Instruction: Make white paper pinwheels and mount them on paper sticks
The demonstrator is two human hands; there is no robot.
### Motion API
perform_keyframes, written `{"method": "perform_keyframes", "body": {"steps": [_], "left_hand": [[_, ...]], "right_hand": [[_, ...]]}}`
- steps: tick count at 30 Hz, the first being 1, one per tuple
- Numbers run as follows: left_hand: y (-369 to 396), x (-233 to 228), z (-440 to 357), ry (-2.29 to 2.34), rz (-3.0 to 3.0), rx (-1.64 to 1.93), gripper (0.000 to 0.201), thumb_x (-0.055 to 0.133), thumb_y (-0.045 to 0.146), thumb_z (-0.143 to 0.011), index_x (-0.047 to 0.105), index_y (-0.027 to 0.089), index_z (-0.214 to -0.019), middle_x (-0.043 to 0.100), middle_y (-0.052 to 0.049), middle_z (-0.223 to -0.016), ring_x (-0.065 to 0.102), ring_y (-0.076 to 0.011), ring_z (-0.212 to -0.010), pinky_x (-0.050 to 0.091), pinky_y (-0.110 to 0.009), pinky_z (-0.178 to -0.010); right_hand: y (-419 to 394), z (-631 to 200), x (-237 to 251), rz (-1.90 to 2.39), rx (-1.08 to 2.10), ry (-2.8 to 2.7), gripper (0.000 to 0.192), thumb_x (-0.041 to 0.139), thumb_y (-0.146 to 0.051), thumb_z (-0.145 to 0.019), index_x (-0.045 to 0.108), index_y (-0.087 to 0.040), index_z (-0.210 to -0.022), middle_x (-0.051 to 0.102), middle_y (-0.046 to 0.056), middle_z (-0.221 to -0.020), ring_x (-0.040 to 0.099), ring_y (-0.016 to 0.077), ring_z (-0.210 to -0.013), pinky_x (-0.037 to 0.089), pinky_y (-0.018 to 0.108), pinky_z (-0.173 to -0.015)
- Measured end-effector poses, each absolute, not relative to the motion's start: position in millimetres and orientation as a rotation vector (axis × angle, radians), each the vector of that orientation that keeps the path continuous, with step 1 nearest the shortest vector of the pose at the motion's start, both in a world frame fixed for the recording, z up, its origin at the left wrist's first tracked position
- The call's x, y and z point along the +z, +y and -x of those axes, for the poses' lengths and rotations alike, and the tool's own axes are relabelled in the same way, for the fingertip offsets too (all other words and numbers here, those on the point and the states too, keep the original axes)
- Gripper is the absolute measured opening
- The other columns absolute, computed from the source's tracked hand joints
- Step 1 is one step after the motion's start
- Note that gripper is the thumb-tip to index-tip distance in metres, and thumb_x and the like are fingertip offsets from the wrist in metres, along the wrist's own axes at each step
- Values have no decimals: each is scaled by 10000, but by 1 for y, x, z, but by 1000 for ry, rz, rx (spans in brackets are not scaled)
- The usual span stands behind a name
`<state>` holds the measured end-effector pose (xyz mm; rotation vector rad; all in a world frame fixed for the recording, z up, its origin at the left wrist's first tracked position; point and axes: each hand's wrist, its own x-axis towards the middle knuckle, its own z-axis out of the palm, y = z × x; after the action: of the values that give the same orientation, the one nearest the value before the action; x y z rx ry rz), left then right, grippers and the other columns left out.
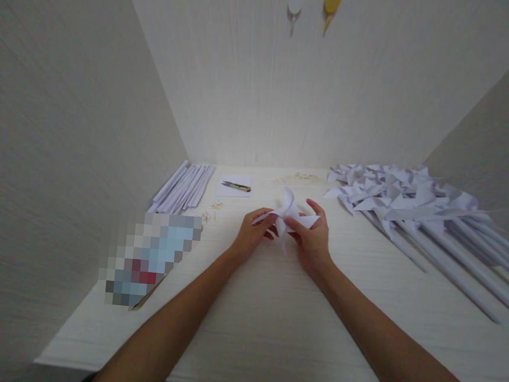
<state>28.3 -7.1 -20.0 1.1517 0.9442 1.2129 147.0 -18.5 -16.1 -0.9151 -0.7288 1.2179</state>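
Note:
Above the middle of the table, a white paper pinwheel point(288, 204) with curled blades is held between both hands. My left hand point(253, 231) pinches it from the left, near its centre. From the other side my right hand point(313, 236) grips it, thumb pressed close to the centre and index finger raised. Whether a pin sits at the pinwheel's centre is too small to make out. On the right lies a heap of finished-looking paper pinwheels point(385, 193) on rolled paper sticks point(449, 255).
Rolled white paper sticks point(183, 188) lie at the back left. Thread snips point(237, 186) rest on white paper squares point(233, 193). Small light-brown bits point(210, 211) are scattered nearby. A blurred-out item point(154, 262) lies front left. Two hooks point(332, 1) hang on the back wall.

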Motion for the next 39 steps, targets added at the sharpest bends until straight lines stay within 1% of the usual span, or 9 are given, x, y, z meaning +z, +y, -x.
{"method": "perform_keyframes", "body": {"steps": [7,10,13,17,21,23,28,32,39], "left_hand": [[-7,-18,-30,1000,-1121,1293,271,601,380,-650,576,145,-781,584,18,-604,542,-78,-463,390,-167,-392],[-8,-16,-29,1051,-1175,1393,266,618,324,-633,599,143,-827,611,4,-667,552,-80,-505,414,-166,-408],[-8,-16,-29,1111,-1229,1432,248,619,289,-622,637,125,-806,622,-10,-681,545,-85,-532,440,-178,-423],[-6,-19,-29,1161,-1207,1420,220,584,292,-642,657,114,-746,620,-9,-627,547,-97,-523,456,-198,-434],[-4,-21,-27,1185,-1120,1441,217,581,308,-645,650,116,-720,622,-4,-611,569,-105,-539,466,-205,-463],[-4,-21,-26,1188,-1107,1440,219,587,313,-642,648,117,-719,618,-1,-599,571,-107,-534,464,-207,-469],[-5,-19,-27,1191,-1141,1417,216,588,307,-643,656,123,-734,618,0,-596,565,-106,-511,444,-206,-452],[-6,-18,-28,1193,-1150,1406,213,582,304,-648,658,124,-732,626,-7,-600,564,-105,-501,435,-206,-449],[-5,-20,-27,1159,-1183,1410,217,591,298,-642,662,136,-767,641,-6,-640,577,-99,-551,442,-190,-477]], "right_hand": [[-18,-148,-19,1029,1083,-790,700,717,-248,-494,368,-228,-1101,566,-38,-721,558,134,-583,498,294,-529],[-18,-148,-18,1101,1056,-840,675,710,-259,-500,380,-218,-1087,554,-37,-705,565,146,-587,500,297,-512],[-18,-148,-17,1130,1090,-873,664,713,-291,-503,381,-212,-1073,565,-24,-726,577,155,-599,505,303,-510],[-16,-147,-20,1022,1198,-886,700,736,-301,-489,359,-228,-1073,590,-5,-815,604,159,-661,523,331,-590],[-15,-146,-23,882,1286,-927,759,765,-197,-433,361,-239,-1074,596,-8,-860,618,157,-741,515,340,-689],[-15,-146,-23,876,1301,-932,732,762,-180,-433,378,-237,-1054,597,-17,-835,617,155,-737,516,331,-670],[-17,-146,-18,949,1290,-906,664,757,-213,-445,408,-235,-1010,586,-32,-783,601,137,-640,498,270,-525],[-17,-145,-17,980,1262,-898,617,755,-238,-448,425,-227,-969,597,-28,-767,598,135,-611,492,273,-514],[-15,-146,-21,896,1265,-855,603,746,-225,-463,420,-224,-970,612,-31,-752,604,130,-657,492,297,-644]]}}
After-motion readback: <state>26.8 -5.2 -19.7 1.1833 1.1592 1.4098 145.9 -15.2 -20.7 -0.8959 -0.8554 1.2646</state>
